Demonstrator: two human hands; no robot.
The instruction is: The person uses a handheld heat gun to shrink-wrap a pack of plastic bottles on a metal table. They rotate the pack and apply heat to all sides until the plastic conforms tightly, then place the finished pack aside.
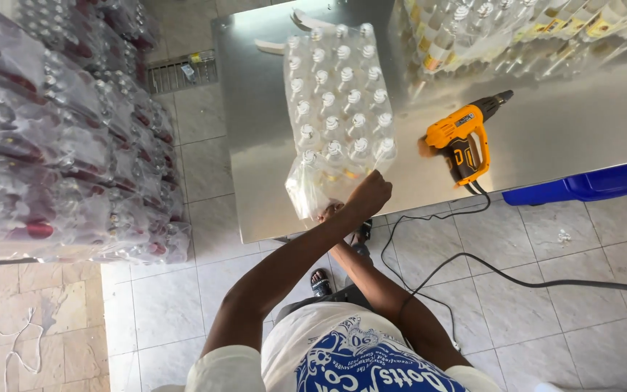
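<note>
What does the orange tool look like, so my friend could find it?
Look at the shiny metal table. Right of the wrapped pack of clear bottles lies a heat gun, shaped like a pistol. It is the only orange thing there, with a black cord trailing down to the floor.

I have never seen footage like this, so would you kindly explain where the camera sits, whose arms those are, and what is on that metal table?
The one camera is worn on the person's head and looks straight down, so the two bare arms are the wearer's own. The left hand grips the near end of a clear plastic-wrapped pack of bottles lying on the steel table. The right hand is mostly hidden beneath the left arm, at the same loose end of wrap. An orange heat gun lies beside the pack, its cord trailing to the tiled floor. More wrapped packs are stacked on the left.
</note>
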